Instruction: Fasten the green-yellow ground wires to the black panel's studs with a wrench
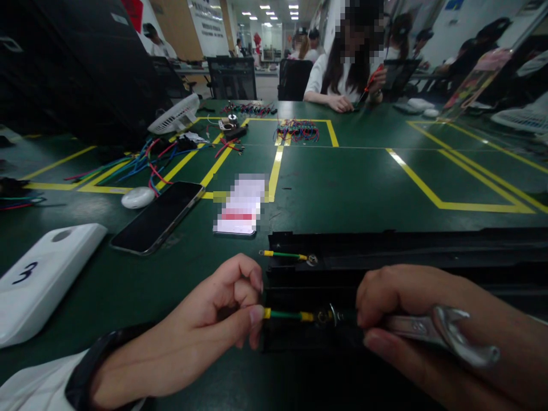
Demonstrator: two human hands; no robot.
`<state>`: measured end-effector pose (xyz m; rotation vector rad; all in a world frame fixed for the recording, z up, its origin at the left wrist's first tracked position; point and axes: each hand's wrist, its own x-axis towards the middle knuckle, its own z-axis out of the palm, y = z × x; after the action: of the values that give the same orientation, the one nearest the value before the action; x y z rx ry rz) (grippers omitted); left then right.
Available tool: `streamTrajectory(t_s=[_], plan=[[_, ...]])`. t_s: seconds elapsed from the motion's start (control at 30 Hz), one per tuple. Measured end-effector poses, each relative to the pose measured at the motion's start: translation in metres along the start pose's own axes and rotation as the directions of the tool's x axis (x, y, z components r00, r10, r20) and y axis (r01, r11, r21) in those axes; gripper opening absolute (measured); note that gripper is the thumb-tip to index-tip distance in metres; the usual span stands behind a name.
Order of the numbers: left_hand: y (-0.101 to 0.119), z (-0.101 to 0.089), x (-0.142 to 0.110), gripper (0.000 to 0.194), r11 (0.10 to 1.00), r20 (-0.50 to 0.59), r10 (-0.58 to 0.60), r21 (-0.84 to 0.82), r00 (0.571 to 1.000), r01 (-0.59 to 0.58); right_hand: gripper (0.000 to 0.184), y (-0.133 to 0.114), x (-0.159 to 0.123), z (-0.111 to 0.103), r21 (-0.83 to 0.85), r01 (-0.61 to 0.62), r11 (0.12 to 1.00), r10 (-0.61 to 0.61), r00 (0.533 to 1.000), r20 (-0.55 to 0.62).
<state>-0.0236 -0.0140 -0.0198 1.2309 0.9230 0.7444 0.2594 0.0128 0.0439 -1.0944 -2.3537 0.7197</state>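
Note:
My left hand pinches the near end of a short green-and-yellow ground wire. Its other end meets a bolt in a black channel-shaped metal part. In my right hand is a combination wrench; the open jaw points right and the ring end is beside the bolt. Whether the ring sits around the nut or only next to it, I cannot tell. Behind it lies a second black channel with a similar green-and-yellow wire fixed by a nut.
Left of the channels are a lit phone, a dark phone, a white power bank and a white oval object. Coloured wires and a wire bundle lie farther back. Across the table, a co-worker holds a red-handled tool.

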Motion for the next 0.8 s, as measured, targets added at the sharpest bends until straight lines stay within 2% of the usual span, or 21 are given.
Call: streamTrajectory(t_s=[0.27, 0.6, 0.67, 0.8], plan=[[0.002, 0.000, -0.001, 0.008, 1.000, 0.001, 0.007, 0.022, 1.000, -0.007, 0.019, 0.001, 0.001, 0.009, -0.031, 0.062, 0.998, -0.062, 0.998, 0.006], [0.002, 0.001, -0.002, 0.007, 1.000, 0.007, -0.006, 0.016, 1.000, 0.006, 0.018, 0.001, 0.003, -0.006, 0.003, -0.009, 1.000, 0.008, 0.972, 0.237], [0.001, 0.001, -0.002, 0.007, 1.000, 0.009, -0.009, 0.004, 1.000, 0.009, 0.017, 0.000, 0.004, -0.009, 0.049, -0.033, 0.998, 0.021, 0.974, 0.224], [0.000, 0.001, -0.001, 0.009, 1.000, 0.005, -0.013, -0.005, 1.000, 0.013, 0.015, -0.002, 0.004, -0.011, 0.149, -0.122, 0.981, 0.104, 0.987, 0.125]])
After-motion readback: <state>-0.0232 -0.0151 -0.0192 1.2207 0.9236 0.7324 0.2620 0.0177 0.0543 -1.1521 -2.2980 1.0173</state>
